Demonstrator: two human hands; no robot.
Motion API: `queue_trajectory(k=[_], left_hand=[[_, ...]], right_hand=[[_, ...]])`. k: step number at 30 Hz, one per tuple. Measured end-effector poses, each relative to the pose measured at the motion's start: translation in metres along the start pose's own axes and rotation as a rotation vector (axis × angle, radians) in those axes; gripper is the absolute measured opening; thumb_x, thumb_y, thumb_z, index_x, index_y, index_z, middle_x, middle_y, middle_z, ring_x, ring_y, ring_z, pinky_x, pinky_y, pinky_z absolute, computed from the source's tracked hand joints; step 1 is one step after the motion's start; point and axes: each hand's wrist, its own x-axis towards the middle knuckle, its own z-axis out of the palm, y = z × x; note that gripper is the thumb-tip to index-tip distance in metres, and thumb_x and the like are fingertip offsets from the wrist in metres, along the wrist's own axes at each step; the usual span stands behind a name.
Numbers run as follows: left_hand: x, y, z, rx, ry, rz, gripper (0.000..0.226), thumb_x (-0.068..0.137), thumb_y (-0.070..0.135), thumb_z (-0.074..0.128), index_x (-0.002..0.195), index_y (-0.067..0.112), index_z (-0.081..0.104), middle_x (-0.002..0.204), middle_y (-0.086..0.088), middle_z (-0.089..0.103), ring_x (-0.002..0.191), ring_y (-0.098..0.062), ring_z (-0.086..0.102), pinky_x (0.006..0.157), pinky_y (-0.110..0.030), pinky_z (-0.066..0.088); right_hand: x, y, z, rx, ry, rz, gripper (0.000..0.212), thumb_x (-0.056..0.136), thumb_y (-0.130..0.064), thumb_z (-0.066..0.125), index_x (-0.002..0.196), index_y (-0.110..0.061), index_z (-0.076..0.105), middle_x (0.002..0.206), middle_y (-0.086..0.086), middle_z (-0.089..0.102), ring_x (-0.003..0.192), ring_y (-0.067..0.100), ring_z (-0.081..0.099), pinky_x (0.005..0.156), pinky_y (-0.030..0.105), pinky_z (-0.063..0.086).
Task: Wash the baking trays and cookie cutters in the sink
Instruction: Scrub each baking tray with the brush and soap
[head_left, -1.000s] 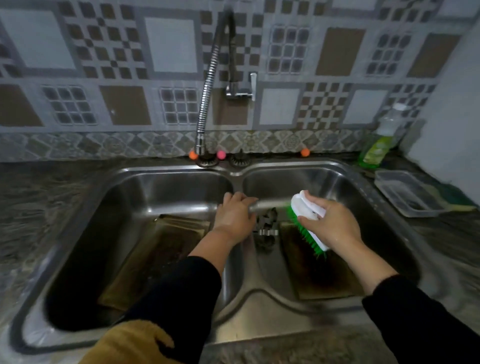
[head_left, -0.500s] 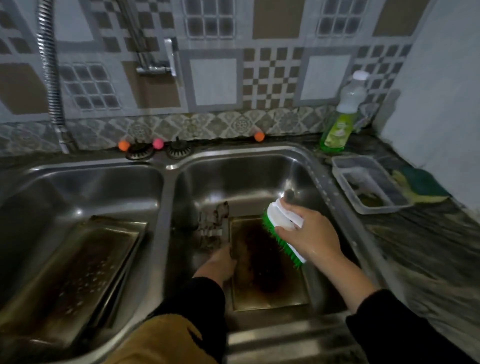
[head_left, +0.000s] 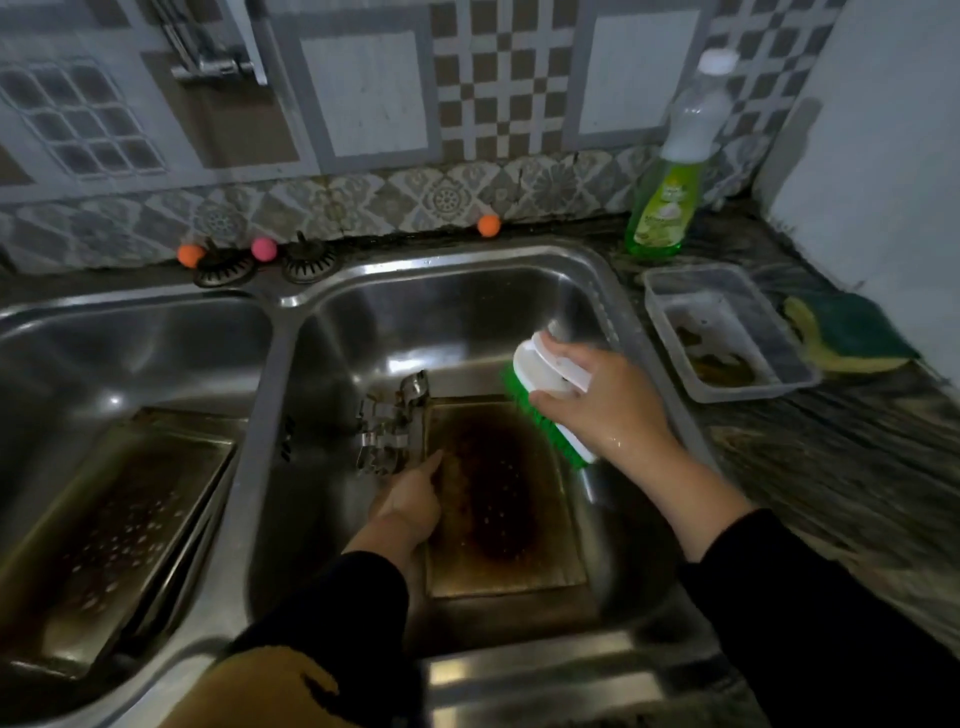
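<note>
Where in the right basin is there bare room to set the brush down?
Bare steel lies behind the baking tray, toward the back wall, and along its right side. The left strip is crowded: cookie cutters and the left hand. The right hand holds the brush.

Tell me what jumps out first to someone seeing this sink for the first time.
The burnt tray in the right basin, dark and scorched across its middle, draws the eye first, with the left hand at its left edge beside the cookie cutters. Next comes the green-bristled brush, gripped by the right hand above the tray. A second stained tray leans in the left basin.
</note>
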Motion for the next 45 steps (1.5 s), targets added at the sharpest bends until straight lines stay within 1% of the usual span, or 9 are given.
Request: queue_trajectory(k=[8, 16, 22, 28, 33, 37, 39, 43, 45], left_hand=[[-0.015, 0.020, -0.003, -0.160, 0.134, 0.098, 0.075, 0.097, 0.030, 0.052, 0.152, 0.039, 0.002, 0.157, -0.012, 0.015, 0.134, -0.034, 0.039, 0.108, -0.046, 0.035], [-0.029, 0.036, -0.011, -0.403, 0.265, 0.165, 0.089, 0.089, 0.008, 0.063, 0.151, 0.042, 0.009, 0.136, -0.007, 0.054, 0.123, -0.027, 0.052, 0.107, -0.043, 0.037], [-0.039, 0.044, -0.027, -0.621, 0.283, 0.209, 0.082, 0.092, 0.013, 0.060, 0.149, 0.047, 0.011, 0.135, 0.000, 0.050, 0.126, -0.026, 0.047, 0.109, -0.052, 0.035], [-0.062, 0.058, -0.037, -0.762, 0.317, 0.331, 0.078, 0.091, 0.008, 0.060, 0.138, 0.056, 0.020, 0.117, 0.018, 0.052, 0.120, -0.015, 0.049, 0.108, -0.047, 0.037], [-0.067, 0.062, -0.047, -0.830, 0.364, 0.403, 0.082, 0.089, 0.008, 0.061, 0.146, 0.049, 0.019, 0.138, 0.011, 0.049, 0.130, -0.014, 0.044, 0.110, -0.048, 0.036], [-0.075, 0.082, -0.054, -0.808, 0.483, 0.463, 0.083, 0.090, 0.009, 0.062, 0.150, 0.041, 0.016, 0.133, 0.010, 0.050, 0.124, -0.012, 0.048, 0.109, -0.039, 0.037], [-0.079, 0.092, -0.059, -0.820, 0.530, 0.531, 0.082, 0.089, 0.010, 0.063, 0.150, 0.039, 0.017, 0.131, 0.011, 0.052, 0.121, -0.005, 0.050, 0.107, -0.036, 0.039], [-0.086, 0.105, -0.075, -0.894, 0.560, 0.642, 0.076, 0.091, 0.009, 0.061, 0.146, 0.044, 0.022, 0.130, 0.030, 0.048, 0.118, 0.014, 0.045, 0.099, -0.020, 0.041], [-0.085, 0.103, -0.088, -0.929, 0.591, 0.658, 0.076, 0.091, 0.006, 0.059, 0.146, 0.044, 0.024, 0.128, 0.040, 0.045, 0.121, 0.015, 0.043, 0.103, -0.023, 0.041]], right_hand=[[0.045, 0.006, -0.118, -0.269, 0.220, 0.046, 0.068, 0.074, -0.043, 0.075, 0.135, -0.044, 0.045, 0.139, -0.009, 0.050, 0.121, 0.021, 0.052, 0.083, 0.031, 0.041], [0.057, 0.071, -0.116, -0.305, 0.089, 0.194, 0.076, 0.077, -0.022, 0.073, 0.143, -0.035, 0.039, 0.145, -0.002, 0.046, 0.126, 0.023, 0.048, 0.096, 0.032, 0.043], [0.060, 0.076, -0.106, -0.541, 0.026, 0.160, 0.084, 0.083, -0.030, 0.070, 0.151, -0.029, 0.022, 0.151, 0.009, 0.034, 0.133, 0.030, 0.038, 0.097, 0.034, 0.040], [0.055, 0.076, -0.109, -0.468, 0.097, 0.250, 0.082, 0.079, -0.033, 0.070, 0.149, -0.036, 0.026, 0.139, 0.010, 0.049, 0.119, 0.032, 0.051, 0.085, 0.038, 0.049], [0.042, 0.013, -0.105, -0.278, 0.313, -0.037, 0.075, 0.081, -0.033, 0.069, 0.147, -0.030, 0.033, 0.130, 0.010, 0.054, 0.110, 0.026, 0.054, 0.083, 0.031, 0.043], [0.017, -0.041, -0.056, -0.186, 0.208, -0.258, 0.074, 0.083, -0.035, 0.067, 0.148, -0.029, 0.032, 0.133, 0.005, 0.052, 0.116, 0.023, 0.051, 0.091, 0.032, 0.045], [0.020, -0.053, -0.037, -0.231, 0.199, -0.282, 0.074, 0.086, -0.036, 0.062, 0.150, -0.029, 0.025, 0.141, 0.007, 0.044, 0.125, 0.028, 0.044, 0.100, 0.037, 0.043], [0.032, -0.060, -0.030, -0.275, 0.322, -0.248, 0.073, 0.091, -0.039, 0.055, 0.152, -0.031, 0.014, 0.132, 0.009, 0.044, 0.112, 0.028, 0.050, 0.090, 0.036, 0.046], [0.015, -0.052, -0.015, -0.227, 0.307, -0.249, 0.075, 0.090, -0.038, 0.057, 0.151, -0.033, 0.014, 0.136, 0.007, 0.042, 0.116, 0.025, 0.049, 0.093, 0.035, 0.047]])
